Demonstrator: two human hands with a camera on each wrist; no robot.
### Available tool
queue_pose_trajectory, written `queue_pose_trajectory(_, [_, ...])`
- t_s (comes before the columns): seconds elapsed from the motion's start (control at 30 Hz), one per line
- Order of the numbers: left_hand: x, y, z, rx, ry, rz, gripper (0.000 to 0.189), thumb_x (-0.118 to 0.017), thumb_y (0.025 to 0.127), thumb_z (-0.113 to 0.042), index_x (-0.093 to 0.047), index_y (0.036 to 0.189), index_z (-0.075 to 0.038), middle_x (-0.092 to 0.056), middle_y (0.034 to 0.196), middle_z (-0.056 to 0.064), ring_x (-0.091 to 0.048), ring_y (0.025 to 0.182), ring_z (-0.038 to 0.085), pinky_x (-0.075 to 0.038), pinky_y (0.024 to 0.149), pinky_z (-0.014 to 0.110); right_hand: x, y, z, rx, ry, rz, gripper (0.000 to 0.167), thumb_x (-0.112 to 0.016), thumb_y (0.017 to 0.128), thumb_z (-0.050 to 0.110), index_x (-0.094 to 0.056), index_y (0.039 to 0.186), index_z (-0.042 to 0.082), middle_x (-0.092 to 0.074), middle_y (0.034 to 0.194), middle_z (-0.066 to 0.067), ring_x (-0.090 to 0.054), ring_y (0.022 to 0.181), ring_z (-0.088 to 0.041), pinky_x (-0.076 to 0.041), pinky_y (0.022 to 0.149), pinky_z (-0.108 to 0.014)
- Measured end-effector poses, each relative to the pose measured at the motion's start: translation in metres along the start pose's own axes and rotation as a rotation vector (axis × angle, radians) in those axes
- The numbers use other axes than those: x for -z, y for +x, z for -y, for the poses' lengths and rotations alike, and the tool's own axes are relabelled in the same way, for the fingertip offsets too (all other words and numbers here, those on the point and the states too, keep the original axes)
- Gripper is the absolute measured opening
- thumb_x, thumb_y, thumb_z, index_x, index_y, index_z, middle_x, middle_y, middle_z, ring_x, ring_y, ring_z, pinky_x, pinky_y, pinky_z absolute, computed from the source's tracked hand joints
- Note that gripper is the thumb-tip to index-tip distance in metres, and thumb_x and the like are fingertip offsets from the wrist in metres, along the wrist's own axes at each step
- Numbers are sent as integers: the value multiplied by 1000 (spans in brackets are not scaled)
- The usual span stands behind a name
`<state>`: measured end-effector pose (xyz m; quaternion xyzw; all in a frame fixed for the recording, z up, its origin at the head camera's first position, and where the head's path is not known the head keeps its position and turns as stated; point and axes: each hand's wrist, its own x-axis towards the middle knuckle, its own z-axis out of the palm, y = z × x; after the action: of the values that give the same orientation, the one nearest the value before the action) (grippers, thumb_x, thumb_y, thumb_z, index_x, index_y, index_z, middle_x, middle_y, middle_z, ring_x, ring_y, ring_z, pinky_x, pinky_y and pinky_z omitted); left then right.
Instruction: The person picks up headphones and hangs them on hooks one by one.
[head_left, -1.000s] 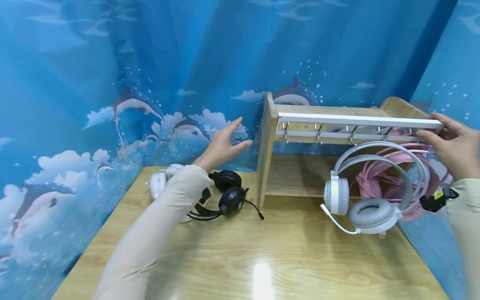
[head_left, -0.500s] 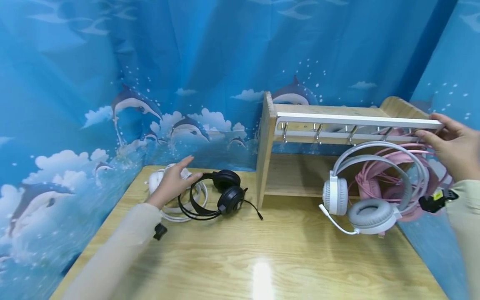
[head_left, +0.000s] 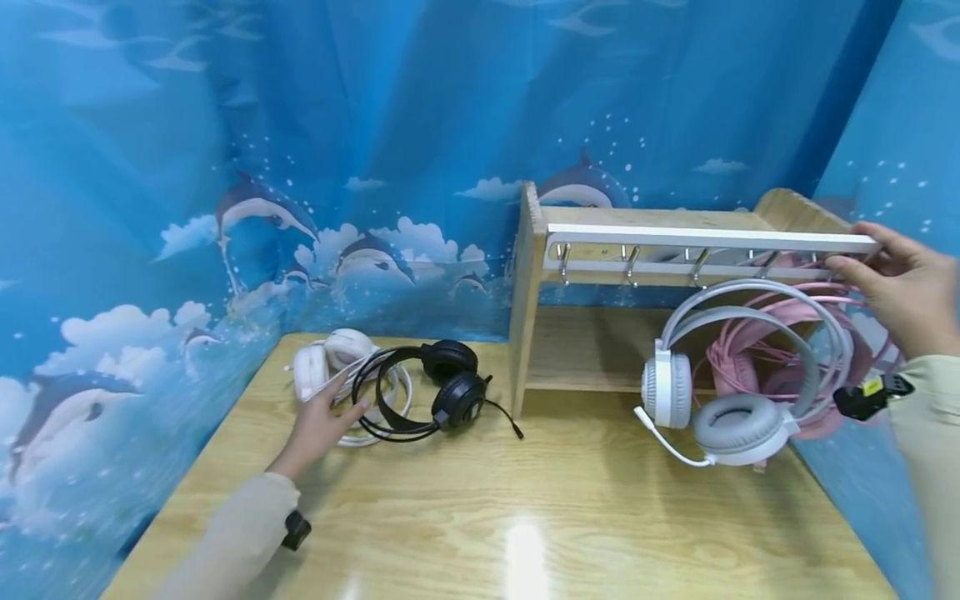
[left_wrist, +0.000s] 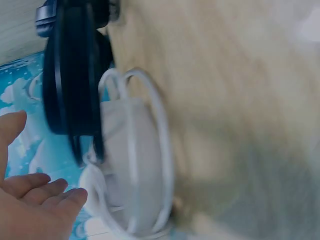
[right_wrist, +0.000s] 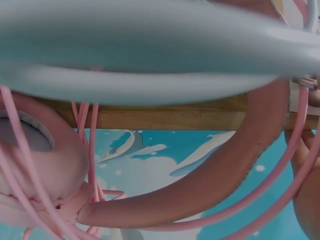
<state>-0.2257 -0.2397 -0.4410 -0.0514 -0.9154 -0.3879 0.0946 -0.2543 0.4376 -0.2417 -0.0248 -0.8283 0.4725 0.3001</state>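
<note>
My left hand (head_left: 318, 429) is at the near side of a white headset (head_left: 309, 373) and a black headset (head_left: 459, 396) lying together on the table. Its fingers are extended and hold nothing; in the left wrist view the hand (left_wrist: 37, 205) is beside the black headband (left_wrist: 72, 75) and the white headband (left_wrist: 142, 150). My right hand (head_left: 911, 287) grips the right end of the white hook rail (head_left: 712, 239), thumb in front. Beneath it hang a white-and-grey headset (head_left: 670, 390) and, behind, a pink headset (head_left: 738, 375), whose headband (right_wrist: 200, 187) fills much of the right wrist view.
The rail runs along the front of a wooden shelf (head_left: 528, 300), with several metal hooks (head_left: 630, 265) below it. A boom microphone (head_left: 517, 431) sticks out from the black headset. Blue curtains with dolphins (head_left: 375, 254) stand behind the wooden table (head_left: 600, 517).
My left hand has moved left and down from beside the shelf to the headsets on the table. The right hand keeps its grip on the rail.
</note>
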Motion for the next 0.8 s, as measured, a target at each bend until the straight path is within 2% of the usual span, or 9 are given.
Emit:
queue_pose_trajectory(0.07, [-6,-2,5,17,-11,-23,70,-69,90,-24,-37,142,10,-44,137,33,-45,124,49,-38,103,57,-1,-1,-1,10,5,-1,47,-65,89,14,-57,135,18,-58,86,21,-55,70,9,-45,58,-2])
queue_pose_trajectory(0.27, [-19,-5,11,99,-124,-45,66,-68,90,-18,-38,142,9,-44,140,29,-46,126,43,-44,99,50,-2,-2,-1,24,3,-9,43,-66,89,13,-60,132,18,-57,85,20,-54,70,8,-45,58,-2])
queue_pose_trajectory(0.47, [-25,-7,11,143,-109,-34,64,-65,92,-20,-36,143,8,-38,142,32,-46,123,48,-41,102,52,-1,0,-3,16,31,-11,44,-66,89,13,-60,132,18,-59,90,23,-55,75,8,-45,60,-1])
queue_pose_trajectory(0.5, [-25,-7,11,141,-96,-41,63,-65,92,-19,-38,142,8,-43,138,33,-51,118,48,-44,99,52,-1,0,-3,17,39,-12,44,-66,89,13,-60,132,18,-59,91,23,-55,76,9,-45,60,-1])
queue_pose_trajectory(0.57, [-26,-6,10,140,-80,-55,58,-66,91,-19,-45,139,6,-58,119,33,-61,99,43,-52,88,46,-1,0,-3,23,43,-15,44,-66,89,12,-60,132,17,-60,91,23,-56,76,9,-45,61,-1])
queue_pose_trajectory(0.63, [-27,-5,9,142,-72,-68,51,-66,91,-17,-51,134,5,-64,95,29,-61,78,33,-52,72,39,-1,0,-2,18,32,-15,44,-66,89,13,-60,132,18,-59,91,23,-56,76,10,-45,61,-1])
queue_pose_trajectory(0.67, [-27,-5,9,144,-70,-71,48,-66,91,-16,-53,132,4,-64,90,26,-59,74,28,-49,68,36,-1,-1,-2,14,24,-15,44,-66,89,14,-60,133,19,-59,90,23,-56,75,10,-45,60,-1])
queue_pose_trajectory(0.73, [-27,-5,8,156,-77,-65,44,-65,91,-16,-56,130,4,-64,86,24,-56,73,24,-46,66,34,-2,-1,-1,7,9,-14,44,-65,90,15,-59,133,19,-58,90,24,-55,75,10,-45,60,-1])
queue_pose_trajectory(0.8, [-27,-5,7,165,-93,-53,42,-64,92,-15,-56,129,4,-66,98,25,-59,81,25,-49,75,36,-2,-2,-1,3,6,-13,44,-65,90,15,-59,133,19,-58,90,23,-55,74,10,-45,59,-1])
